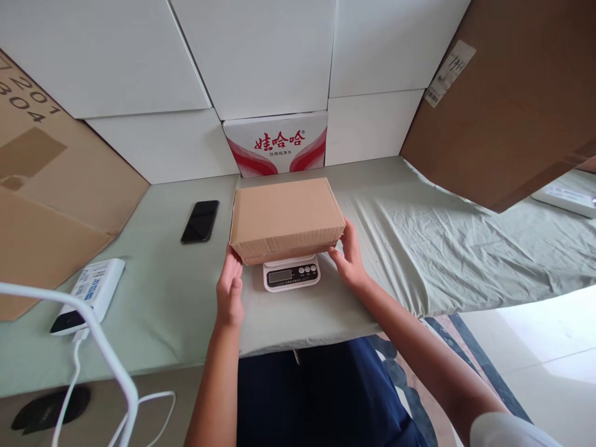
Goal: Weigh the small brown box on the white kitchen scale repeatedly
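On the pale green cloth-covered worktop [177, 298], a closed brown cardboard box [286, 217] sits on a small white digital kitchen scale [292, 272], overhanging it on all sides but the front. Left hand [230, 288] grip: fingers spread flat against the box's near-left corner. Right hand [348, 254] grip: fingers spread, cupping the near-right lower edge. Neither pinches anything. Judgement: to weigh well, centre the box on the platform, keep it off the cloth, and let both hands come clear of it. Display is unreadable from here. Black smartphone [200, 220] lies left of the box, well apart; white power bank [88, 297] with cable at the near left.
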A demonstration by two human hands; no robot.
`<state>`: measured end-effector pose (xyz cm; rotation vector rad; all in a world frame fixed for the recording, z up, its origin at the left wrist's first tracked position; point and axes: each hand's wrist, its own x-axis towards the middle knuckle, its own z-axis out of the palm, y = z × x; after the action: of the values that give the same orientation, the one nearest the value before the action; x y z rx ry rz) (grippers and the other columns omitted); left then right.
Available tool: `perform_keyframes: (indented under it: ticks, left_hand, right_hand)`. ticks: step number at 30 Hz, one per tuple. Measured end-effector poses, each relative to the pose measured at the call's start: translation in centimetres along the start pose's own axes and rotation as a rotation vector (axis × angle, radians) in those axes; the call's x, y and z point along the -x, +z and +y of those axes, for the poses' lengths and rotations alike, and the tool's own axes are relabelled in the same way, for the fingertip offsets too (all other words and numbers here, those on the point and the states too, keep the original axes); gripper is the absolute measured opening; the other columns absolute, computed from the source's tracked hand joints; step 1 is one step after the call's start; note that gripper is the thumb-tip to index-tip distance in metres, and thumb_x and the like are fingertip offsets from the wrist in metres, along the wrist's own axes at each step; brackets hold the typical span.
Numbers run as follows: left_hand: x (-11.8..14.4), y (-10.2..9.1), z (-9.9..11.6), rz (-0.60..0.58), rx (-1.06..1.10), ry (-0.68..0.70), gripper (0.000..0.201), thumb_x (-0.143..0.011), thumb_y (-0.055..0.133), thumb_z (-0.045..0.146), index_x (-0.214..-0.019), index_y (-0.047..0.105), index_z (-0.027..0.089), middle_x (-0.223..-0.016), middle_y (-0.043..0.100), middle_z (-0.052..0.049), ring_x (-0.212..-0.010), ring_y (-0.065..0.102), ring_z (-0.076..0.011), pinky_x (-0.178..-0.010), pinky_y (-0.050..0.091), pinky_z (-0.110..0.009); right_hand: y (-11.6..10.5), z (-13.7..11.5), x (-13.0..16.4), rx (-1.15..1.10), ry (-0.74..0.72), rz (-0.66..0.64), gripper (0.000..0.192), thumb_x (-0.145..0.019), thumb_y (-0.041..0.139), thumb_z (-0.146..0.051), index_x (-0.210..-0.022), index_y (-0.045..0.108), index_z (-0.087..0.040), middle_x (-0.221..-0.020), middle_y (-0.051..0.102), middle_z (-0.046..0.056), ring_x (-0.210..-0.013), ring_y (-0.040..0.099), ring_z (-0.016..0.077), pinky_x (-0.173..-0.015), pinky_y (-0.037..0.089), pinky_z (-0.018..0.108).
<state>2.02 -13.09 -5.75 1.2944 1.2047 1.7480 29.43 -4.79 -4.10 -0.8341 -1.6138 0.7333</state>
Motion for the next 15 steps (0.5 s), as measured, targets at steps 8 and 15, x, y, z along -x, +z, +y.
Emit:
perform_keyframes:
  ticks: [8,15]
  left_hand:
    - [-0.1,0.3,0.2,-0.086,-0.003,-0.008,0.083,-0.090,0.062,0.067,-0.155,0.051,0.017,-0.161,0.051,-0.020,-0.156,0.037,-0.0387,-0.128,0.032,-0.053]
    - [-7.5,0.7,2.2,-0.036,-0.019,0.112,0.075,-0.089,0.061,0.069,-0.148,0.058,0.022,-0.154,0.059,-0.015,-0.150,0.049,-0.0348,-0.124,0.039,-0.052]
  right_hand:
    - [0.1,-0.7,-0.1,-0.004,0.011,-0.025,0.070,-0.095,0.055,-0.065,-0.155,0.038,-0.033,-0.152,0.049,0.013,-0.142,0.048,0.0359,-0.116,0.046,0.060]
    - [0.6,-2.2,-6.2,-0.134,-0.039,-0.011,0.074,-0.090,0.062,-0.067,-0.152,0.038,-0.034,-0.159,0.044,0.010,-0.143,0.049,0.0348,-0.116,0.049,0.055]
